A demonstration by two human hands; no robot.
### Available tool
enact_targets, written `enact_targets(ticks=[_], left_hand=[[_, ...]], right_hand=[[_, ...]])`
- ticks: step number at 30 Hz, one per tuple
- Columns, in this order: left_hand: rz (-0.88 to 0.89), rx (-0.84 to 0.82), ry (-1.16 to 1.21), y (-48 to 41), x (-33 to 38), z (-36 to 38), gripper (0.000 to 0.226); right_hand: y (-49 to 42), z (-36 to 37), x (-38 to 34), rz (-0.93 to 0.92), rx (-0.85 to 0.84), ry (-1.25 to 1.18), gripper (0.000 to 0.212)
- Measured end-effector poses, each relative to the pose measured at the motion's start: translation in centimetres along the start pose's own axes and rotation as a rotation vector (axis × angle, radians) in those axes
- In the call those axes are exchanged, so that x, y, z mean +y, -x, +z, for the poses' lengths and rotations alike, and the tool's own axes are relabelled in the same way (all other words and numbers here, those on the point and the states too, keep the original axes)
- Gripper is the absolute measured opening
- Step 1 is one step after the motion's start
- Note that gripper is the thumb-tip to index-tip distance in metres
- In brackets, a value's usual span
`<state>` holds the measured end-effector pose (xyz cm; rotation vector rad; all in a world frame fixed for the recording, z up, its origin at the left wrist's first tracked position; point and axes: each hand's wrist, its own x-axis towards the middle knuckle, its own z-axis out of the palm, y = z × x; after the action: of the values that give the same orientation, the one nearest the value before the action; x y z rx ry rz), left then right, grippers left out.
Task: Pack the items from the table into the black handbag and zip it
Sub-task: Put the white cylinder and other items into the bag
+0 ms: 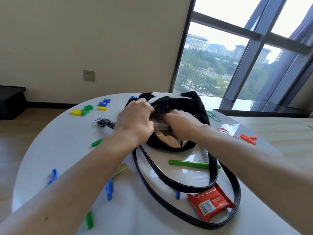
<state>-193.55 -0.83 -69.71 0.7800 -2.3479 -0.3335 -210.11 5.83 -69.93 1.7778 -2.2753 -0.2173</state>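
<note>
Red packet [210, 205], green pen [193, 164] unpacked near me | black handbag [184, 102] on table [67, 150], unzipped | my left hand [135, 117] grips its rim | right hand [179, 122] reaches inside, grasp hidden, can't tell | packing partway, zipping left

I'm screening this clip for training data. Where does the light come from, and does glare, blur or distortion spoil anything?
Head view: daylight enters through the window at upper right, sky blown out; soft glare patches on the glossy table near the green pen; the wide-angle lens bows the window frames and table edge; the black handbag shows little detail; no marked blur.
</note>
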Motion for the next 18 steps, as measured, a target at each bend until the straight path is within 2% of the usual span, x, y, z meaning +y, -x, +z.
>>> enact_targets(ticks=[5, 7, 9, 11, 18], left_hand=[[0.029, -0.028, -0.024, 0.2, -0.5, -0.4, 0.031], [0.028, -0.009, 0.001, 0.1, -0.6, -0.4, 0.028], [0.026, 0.018, 0.035, 0.1, -0.6, -0.3, 0.022], [0.026, 0.037, 0.067, 0.1, -0.6, -0.3, 0.014], [-0.008, 0.075, 0.063, 0.2, -0.9, -0.3, 0.009]], right_hand=[[5.2, -2.3, -0.4, 0.028, 0.181, -0.247, 0.018], [7.9, -2.9, -0.2, 0.033, 0.069, -0.354, 0.009], [10.2, -2.4, -0.1, 0.028, -0.112, -0.307, 0.013], [11.7, -1.3, -0.3, 0.038, -0.171, -0.175, 0.021], [12.4, -0.1, -1.0, -0.014, -0.069, -0.083, 0.030]])
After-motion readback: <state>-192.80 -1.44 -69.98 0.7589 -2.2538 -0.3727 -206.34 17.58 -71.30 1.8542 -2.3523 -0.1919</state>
